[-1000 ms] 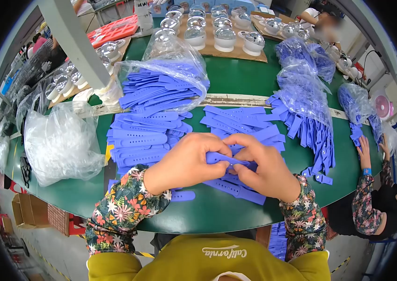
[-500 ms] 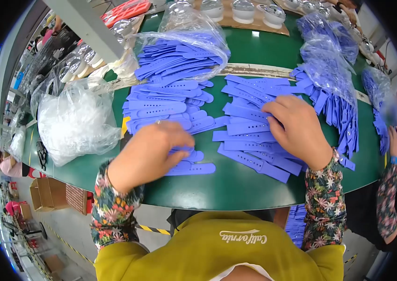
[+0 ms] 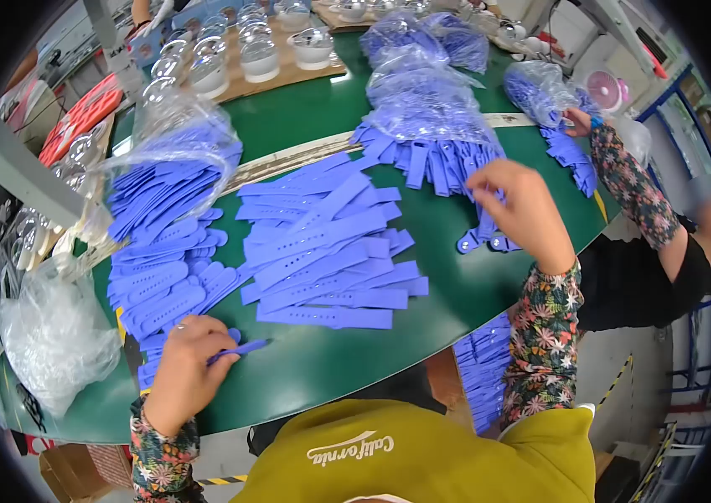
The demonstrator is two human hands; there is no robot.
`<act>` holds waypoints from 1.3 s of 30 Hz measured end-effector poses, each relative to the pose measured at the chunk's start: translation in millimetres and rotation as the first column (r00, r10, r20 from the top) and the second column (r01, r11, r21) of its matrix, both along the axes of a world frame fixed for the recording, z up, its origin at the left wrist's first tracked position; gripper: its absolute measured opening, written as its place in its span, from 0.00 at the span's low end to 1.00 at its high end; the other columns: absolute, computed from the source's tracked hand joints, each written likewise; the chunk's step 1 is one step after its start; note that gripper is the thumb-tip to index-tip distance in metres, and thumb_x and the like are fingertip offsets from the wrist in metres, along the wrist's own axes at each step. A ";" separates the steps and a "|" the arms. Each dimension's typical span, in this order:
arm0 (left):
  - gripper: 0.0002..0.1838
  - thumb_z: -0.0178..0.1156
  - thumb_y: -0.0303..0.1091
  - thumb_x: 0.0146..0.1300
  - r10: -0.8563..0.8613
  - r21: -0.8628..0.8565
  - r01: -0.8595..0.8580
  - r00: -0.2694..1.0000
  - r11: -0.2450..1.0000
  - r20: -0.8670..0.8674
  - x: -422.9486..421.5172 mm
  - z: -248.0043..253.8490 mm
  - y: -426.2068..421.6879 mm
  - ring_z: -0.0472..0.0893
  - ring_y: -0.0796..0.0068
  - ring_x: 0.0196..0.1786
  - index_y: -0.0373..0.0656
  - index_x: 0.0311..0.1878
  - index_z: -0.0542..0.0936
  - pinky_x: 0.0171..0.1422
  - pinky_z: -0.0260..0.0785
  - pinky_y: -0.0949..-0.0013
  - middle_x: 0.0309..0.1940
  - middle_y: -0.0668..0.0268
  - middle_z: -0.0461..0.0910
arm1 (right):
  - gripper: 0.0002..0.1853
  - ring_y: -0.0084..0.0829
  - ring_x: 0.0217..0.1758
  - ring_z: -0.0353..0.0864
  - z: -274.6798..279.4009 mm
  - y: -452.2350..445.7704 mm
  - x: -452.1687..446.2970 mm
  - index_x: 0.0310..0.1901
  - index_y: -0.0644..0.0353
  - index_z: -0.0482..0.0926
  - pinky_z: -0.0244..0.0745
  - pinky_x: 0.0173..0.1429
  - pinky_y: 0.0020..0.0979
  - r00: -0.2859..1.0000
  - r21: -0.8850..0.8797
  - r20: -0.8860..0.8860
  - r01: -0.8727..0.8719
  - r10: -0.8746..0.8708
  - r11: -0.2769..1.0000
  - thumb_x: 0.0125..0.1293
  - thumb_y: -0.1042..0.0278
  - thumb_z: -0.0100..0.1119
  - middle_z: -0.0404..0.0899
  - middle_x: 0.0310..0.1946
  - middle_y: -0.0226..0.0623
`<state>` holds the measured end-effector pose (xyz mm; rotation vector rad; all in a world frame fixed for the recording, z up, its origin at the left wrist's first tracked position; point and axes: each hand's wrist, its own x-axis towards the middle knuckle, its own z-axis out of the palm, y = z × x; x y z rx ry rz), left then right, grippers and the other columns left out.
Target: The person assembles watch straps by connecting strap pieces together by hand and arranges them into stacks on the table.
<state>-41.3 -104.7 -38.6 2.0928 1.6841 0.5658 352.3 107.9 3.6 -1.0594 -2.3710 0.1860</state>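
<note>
My left hand (image 3: 192,365), low on the left, pinches a blue perforated strap (image 3: 242,349), seen nearly edge-on. Just behind that hand lies a pile of round-ended blue straps (image 3: 158,285). A second pile of blue straps (image 3: 322,260), square-ended and crossing one another, lies between my two hands. My right hand (image 3: 527,214) hovers at the near edge of a bagged heap of blue straps (image 3: 439,159), some with round metal-looking studs. Its thumb and index finger are curled but apart, with nothing visible between them.
A clear bag of blue straps (image 3: 175,159) lies behind the left pile. A white plastic bag (image 3: 58,331) is at far left. Clear domes on white bases (image 3: 259,59) stand at the back. A co-worker's arm (image 3: 632,180) reaches in from the right, near a pink fan (image 3: 605,90).
The view has turned rightward. My left hand has come nearer the table edge, now with a strap in its fingers. My right hand has left the middle pile for the bagged heap.
</note>
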 end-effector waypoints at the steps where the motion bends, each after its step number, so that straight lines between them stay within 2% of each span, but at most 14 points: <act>1: 0.09 0.70 0.22 0.49 0.048 0.015 -0.049 0.996 0.999 0.078 -2.6 -2.4 2.0 0.78 0.51 0.44 0.35 0.36 0.82 0.50 0.71 0.57 0.39 0.57 0.81 | 0.10 0.41 0.37 0.82 -6.0 -3.7 13.7 0.40 0.63 0.81 0.76 0.43 0.36 0.993 -0.074 0.121 0.018 -0.009 0.997 0.55 0.80 0.64 0.82 0.35 0.40; 6: 0.08 0.56 0.28 0.73 0.242 -0.026 -0.247 0.915 0.969 0.324 -12.9 2.1 23.1 0.81 0.78 0.37 0.34 0.42 0.82 0.42 0.72 0.72 0.30 0.66 0.83 | 0.15 0.43 0.52 0.78 -52.4 -25.4 31.5 0.41 0.62 0.80 0.75 0.55 0.39 0.915 0.061 0.403 -0.003 -0.022 0.998 0.49 0.78 0.64 0.78 0.44 0.40; 9: 0.10 0.52 0.29 0.76 0.290 -0.081 -0.300 0.759 0.950 0.583 -5.9 13.3 47.5 0.80 0.80 0.36 0.35 0.50 0.80 0.40 0.73 0.75 0.30 0.67 0.82 | 0.14 0.43 0.49 0.78 -62.1 -24.8 23.7 0.42 0.64 0.81 0.75 0.55 0.39 0.891 0.158 0.452 -0.038 -0.039 0.987 0.50 0.76 0.63 0.78 0.43 0.39; 13: 0.16 0.49 0.27 0.78 0.138 -0.066 -0.127 0.727 0.990 0.672 8.5 21.4 70.2 0.79 0.82 0.33 0.34 0.64 0.73 0.39 0.74 0.76 0.38 0.65 0.81 | 0.13 0.41 0.47 0.77 -77.5 -12.5 24.5 0.40 0.64 0.82 0.73 0.53 0.41 0.937 0.288 0.347 -0.056 -0.049 0.956 0.50 0.76 0.62 0.80 0.41 0.39; 15: 0.17 0.51 0.28 0.77 0.136 -0.091 -0.103 0.674 0.991 0.726 16.1 26.0 79.9 0.79 0.81 0.32 0.34 0.65 0.72 0.38 0.74 0.76 0.38 0.64 0.83 | 0.10 0.41 0.46 0.77 -74.3 -9.6 14.9 0.39 0.64 0.82 0.72 0.53 0.40 0.927 0.304 0.369 -0.046 -0.074 0.952 0.53 0.76 0.62 0.81 0.38 0.39; 17: 0.15 0.51 0.29 0.77 0.152 -0.173 -0.038 0.685 0.984 0.712 19.4 30.1 87.4 0.79 0.80 0.31 0.34 0.62 0.74 0.40 0.73 0.74 0.38 0.65 0.83 | 0.07 0.42 0.48 0.77 -67.4 -5.2 0.0 0.37 0.64 0.81 0.71 0.55 0.40 0.974 0.383 0.161 0.088 -0.161 0.919 0.56 0.76 0.62 0.80 0.35 0.39; 18: 0.15 0.51 0.29 0.77 0.159 -0.164 -0.058 0.686 0.985 0.710 19.1 29.8 87.7 0.79 0.80 0.31 0.34 0.62 0.74 0.40 0.73 0.74 0.38 0.65 0.83 | 0.05 0.36 0.47 0.80 -56.9 -4.6 -10.4 0.40 0.65 0.80 0.72 0.54 0.35 0.978 0.443 0.120 0.099 -0.169 0.891 0.66 0.75 0.58 0.82 0.36 0.39; 19: 0.15 0.53 0.31 0.76 0.148 -0.170 -0.038 0.698 0.985 0.700 19.0 29.1 88.1 0.79 0.80 0.30 0.34 0.60 0.76 0.37 0.73 0.74 0.38 0.64 0.84 | 0.05 0.36 0.47 0.80 -51.3 -1.6 -20.8 0.40 0.65 0.80 0.72 0.54 0.35 0.981 0.449 0.115 0.088 -0.155 0.889 0.66 0.75 0.58 0.82 0.36 0.39; 21: 0.14 0.55 0.32 0.76 0.135 -0.176 -0.017 0.714 0.984 0.687 17.5 32.0 87.5 0.80 0.80 0.28 0.34 0.58 0.78 0.34 0.73 0.73 0.38 0.64 0.86 | 0.08 0.29 0.43 0.83 -42.2 5.1 -42.9 0.47 0.66 0.77 0.75 0.51 0.31 0.888 -0.181 -0.447 0.028 -0.108 0.983 0.76 0.71 0.50 0.83 0.37 0.37; 23: 0.12 0.56 0.32 0.75 0.088 -0.078 -0.051 0.798 0.996 0.597 17.6 35.6 83.9 0.80 0.79 0.27 0.34 0.52 0.82 0.34 0.73 0.73 0.36 0.64 0.85 | 0.12 0.25 0.34 0.82 -31.4 4.7 -76.4 0.54 0.66 0.73 0.77 0.44 0.28 0.762 -0.339 -0.641 -0.178 -0.089 0.924 0.80 0.67 0.46 0.81 0.32 0.33; 25: 0.11 0.59 0.31 0.73 0.074 -0.013 -0.080 0.835 0.997 0.545 17.0 40.5 81.8 0.81 0.77 0.28 0.33 0.49 0.83 0.34 0.73 0.72 0.34 0.62 0.86 | 0.11 0.22 0.31 0.79 -16.4 -2.9 -105.8 0.55 0.63 0.74 0.75 0.40 0.27 0.823 -0.588 -0.538 -0.211 -0.183 0.781 0.79 0.68 0.47 0.79 0.30 0.30; 29: 0.09 0.60 0.29 0.71 0.121 0.022 -0.144 0.897 0.989 0.425 18.8 51.9 74.0 0.82 0.76 0.31 0.32 0.45 0.85 0.38 0.74 0.71 0.33 0.61 0.85 | 0.13 0.23 0.31 0.76 -8.2 -21.6 -137.9 0.57 0.58 0.76 0.74 0.38 0.28 0.909 -0.401 -0.377 -0.335 0.179 0.853 0.74 0.69 0.56 0.77 0.30 0.32; 31: 0.09 0.64 0.31 0.66 0.048 0.284 -0.124 0.964 0.951 0.260 21.6 52.1 71.9 0.83 0.58 0.33 0.39 0.46 0.86 0.40 0.75 0.60 0.35 0.57 0.85 | 0.17 0.30 0.33 0.78 -3.0 -31.8 -141.6 0.58 0.58 0.76 0.75 0.41 0.30 0.907 -0.276 -0.256 -0.401 0.336 0.873 0.70 0.69 0.61 0.77 0.31 0.36; 39: 0.09 0.68 0.32 0.60 0.082 0.566 0.017 0.985 0.824 -0.149 35.5 62.8 66.8 0.80 0.60 0.35 0.42 0.43 0.86 0.45 0.70 0.59 0.33 0.62 0.81 | 0.23 0.46 0.46 0.81 -4.9 -43.1 -136.0 0.59 0.61 0.77 0.76 0.49 0.41 0.912 -0.204 -0.090 -0.411 0.401 0.888 0.62 0.70 0.68 0.80 0.43 0.46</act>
